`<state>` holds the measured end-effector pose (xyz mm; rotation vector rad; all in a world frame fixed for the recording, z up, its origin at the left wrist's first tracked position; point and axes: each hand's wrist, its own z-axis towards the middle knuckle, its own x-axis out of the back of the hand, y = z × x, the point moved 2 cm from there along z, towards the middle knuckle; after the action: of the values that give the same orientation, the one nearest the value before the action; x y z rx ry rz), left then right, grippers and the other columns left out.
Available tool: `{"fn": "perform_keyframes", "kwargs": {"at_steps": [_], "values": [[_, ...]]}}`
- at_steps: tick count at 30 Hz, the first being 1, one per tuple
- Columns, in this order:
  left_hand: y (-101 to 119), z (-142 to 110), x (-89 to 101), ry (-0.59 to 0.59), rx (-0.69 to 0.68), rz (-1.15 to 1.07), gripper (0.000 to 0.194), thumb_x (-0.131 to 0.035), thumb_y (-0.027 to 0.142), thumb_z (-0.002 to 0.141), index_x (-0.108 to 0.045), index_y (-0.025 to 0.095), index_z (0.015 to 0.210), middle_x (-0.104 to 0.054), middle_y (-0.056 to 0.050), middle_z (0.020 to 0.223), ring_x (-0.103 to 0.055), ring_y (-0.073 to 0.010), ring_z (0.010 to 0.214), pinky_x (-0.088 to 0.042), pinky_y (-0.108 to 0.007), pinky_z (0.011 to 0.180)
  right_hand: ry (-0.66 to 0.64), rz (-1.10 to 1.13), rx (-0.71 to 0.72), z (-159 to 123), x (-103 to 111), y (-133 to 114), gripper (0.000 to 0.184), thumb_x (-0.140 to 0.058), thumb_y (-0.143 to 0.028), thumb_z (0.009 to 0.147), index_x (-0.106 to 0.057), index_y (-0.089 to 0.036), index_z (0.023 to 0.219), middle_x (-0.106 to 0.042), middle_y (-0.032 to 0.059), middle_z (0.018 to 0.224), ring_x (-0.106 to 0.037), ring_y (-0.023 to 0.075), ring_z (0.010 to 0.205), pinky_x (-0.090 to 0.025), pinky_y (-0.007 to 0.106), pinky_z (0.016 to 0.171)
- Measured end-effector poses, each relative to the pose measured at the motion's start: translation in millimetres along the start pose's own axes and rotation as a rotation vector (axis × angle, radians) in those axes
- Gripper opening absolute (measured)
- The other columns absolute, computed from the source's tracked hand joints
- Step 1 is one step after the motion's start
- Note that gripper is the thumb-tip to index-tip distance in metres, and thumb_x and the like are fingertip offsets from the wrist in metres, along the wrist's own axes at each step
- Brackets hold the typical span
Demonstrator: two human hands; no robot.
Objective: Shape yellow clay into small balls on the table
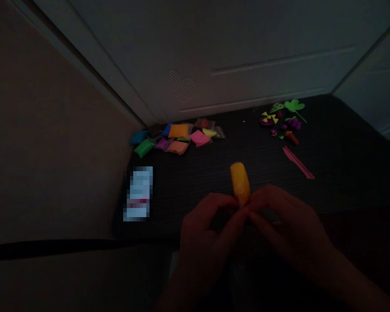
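At left near we log a phone (138, 193), screen blurred to blocks, and beyond it heaped glossy packets (178, 131), some half hidden by overlap. At near centre the left hand (203, 238) and right hand (290, 229) pinch the near end of a plump yellow packet (239, 180), their fingers masking that edge, forearms cut off in gloom. Farther right we make out a slim pink tool (298, 163) and, far beyond, rounded purple beads (293, 124), finer detail lost.

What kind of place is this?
Probably a room at home, with a craft spot on a dark table. The bright packets and little models suggest crafts, and the heart on the panel behind looks homey.
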<state>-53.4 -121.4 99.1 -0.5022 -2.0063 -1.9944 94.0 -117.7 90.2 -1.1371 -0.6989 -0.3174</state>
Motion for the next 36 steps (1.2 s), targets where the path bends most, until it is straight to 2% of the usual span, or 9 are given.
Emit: {"fn": "perform_keyframes", "kwargs": {"at_steps": [5,10,14,23,36], "values": [[-4,-3,-2.6,0.002,0.008,-0.006,0.009,-0.053,0.024,0.079,-0.062,0.022,0.079,-0.063,0.003,0.072,-0.056,-0.0109,0.063,-0.042,-0.022,0.059,-0.012,-0.039,0.023,-5,-2,0,0.007,-0.048,-0.021,0.083,-0.054,-0.021,0.079,-0.061,0.0019,0.078,-0.056,0.0154,0.073,-0.042,0.029,0.065],[-6,-3,-6.3,-0.060,-0.017,0.052,0.014,-0.047,0.023,0.082,-0.060,0.020,0.078,-0.060,0.003,0.069,-0.050,-0.0090,0.057,-0.039,-0.021,0.057,-0.021,0.130,-0.047,-6,-2,0,0.008,-0.047,-0.019,0.084,-0.052,-0.022,0.080,-0.059,0.0010,0.076,-0.055,0.0133,0.071,-0.043,0.026,0.064],[-7,-1,-9.5,-0.052,-0.039,0.061,0.016,-0.045,0.022,0.083,-0.057,0.019,0.073,-0.057,0.003,0.068,-0.048,-0.0089,0.057,-0.037,-0.021,0.054,0.031,0.188,-0.110,-7,-4,3,0.006,-0.048,-0.022,0.084,-0.050,-0.022,0.078,-0.058,0.0004,0.075,-0.054,0.0122,0.068,-0.042,0.025,0.062],[-9,0,-12.2,-0.012,-0.093,0.111,0.017,-0.045,0.020,0.082,-0.053,0.018,0.067,-0.051,0.004,0.061,-0.046,-0.0079,0.054,-0.036,-0.020,0.052,0.138,0.181,-0.151,-7,-12,7,0.006,-0.048,-0.025,0.084,-0.051,-0.022,0.080,-0.058,0.0011,0.074,-0.055,0.0131,0.068,-0.042,0.026,0.061],[-9,3,-10.0,0.005,-0.116,0.154,0.016,-0.045,0.019,0.082,-0.055,0.018,0.070,-0.057,0.002,0.066,-0.049,-0.0084,0.056,-0.039,-0.020,0.053,0.229,0.095,-0.180,-8,-19,7,0.005,-0.051,-0.022,0.082,-0.050,-0.022,0.078,-0.061,-0.0009,0.076,-0.058,0.0112,0.069,-0.044,0.024,0.061]]}}
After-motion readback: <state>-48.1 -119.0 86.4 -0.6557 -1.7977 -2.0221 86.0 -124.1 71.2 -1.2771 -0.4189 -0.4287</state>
